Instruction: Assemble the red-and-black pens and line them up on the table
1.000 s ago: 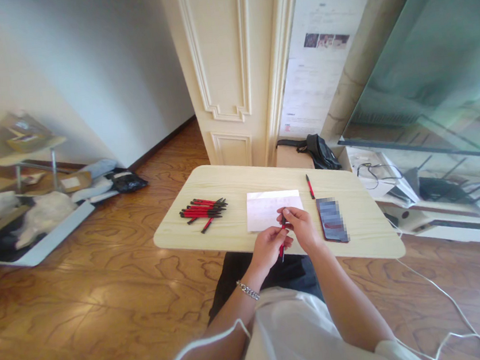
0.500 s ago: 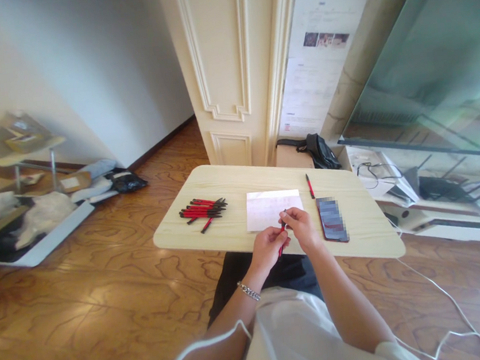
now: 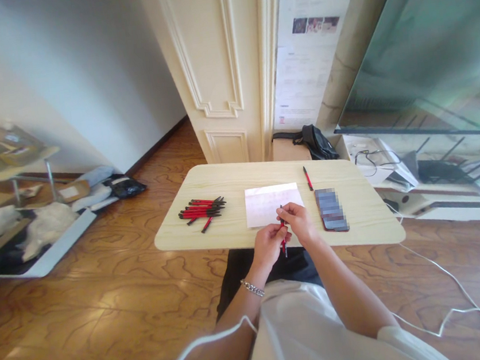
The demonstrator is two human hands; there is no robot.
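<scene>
Red-and-black pens (image 3: 200, 210) lie in a loose pile on the left of a pale wooden table (image 3: 370, 220), with one stray pen (image 3: 206, 225) just beside the pile's near side. Next comes a white sheet of paper (image 3: 262, 205), flat near the middle. At the table's near edge, the left hand (image 3: 268, 247) has its thumb and fingers closed around the red barrel of an upended-looking slim pen (image 3: 284, 244); the right hand (image 3: 297, 222) pinches its dark upper end. Farther right lie a single pen (image 3: 308, 178) and a phone (image 3: 331, 211), its screen blurred.
</scene>
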